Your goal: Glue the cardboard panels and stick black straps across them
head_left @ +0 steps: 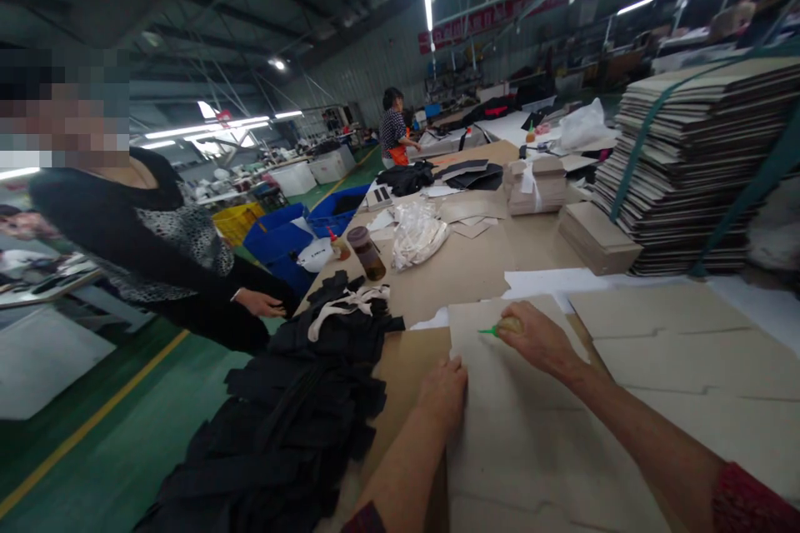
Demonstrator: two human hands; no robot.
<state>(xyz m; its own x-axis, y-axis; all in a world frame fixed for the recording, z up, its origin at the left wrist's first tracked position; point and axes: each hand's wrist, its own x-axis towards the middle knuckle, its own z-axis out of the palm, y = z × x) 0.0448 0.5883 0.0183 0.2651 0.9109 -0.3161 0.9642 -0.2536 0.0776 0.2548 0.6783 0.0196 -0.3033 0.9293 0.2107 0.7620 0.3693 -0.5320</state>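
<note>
- The right hand (538, 341) is being closed around a small green-tipped tool (495, 330). The fingers are being curled fully about its yellowish body, so that only the green tip is showing, pointed to the left.
- The tip is being held at the far part of a flat cardboard sheet (518, 441). It cannot be told whether the tip is touching the sheet.
- The left hand (445, 390) is being laid palm down on the left edge of the same sheet, with the fingers extended and loosely together. Nothing is being gripped by it.
- The cardboard sheet is being supported flat on the table (475, 266), directly in front of the person, with both forearms reaching over it.
- A second cut cardboard sheet (687, 350) is being kept just beside it, on the right.
- A pile of black fabric (300, 425) is being draped over the left edge of the table, near the left hand, with pale straps lying on top.
- A co-worker's hand (261, 302) is being rested at the far left side of the fabric pile.
- A jar of dark liquid (367, 254) and a crumpled plastic bag (417, 235) are being kept farther along the table, well apart from both hands.
- A tall strapped stack of cardboard (700, 141) is being stored at the right, with a smaller stack (593, 237) lying in front of it.
</note>
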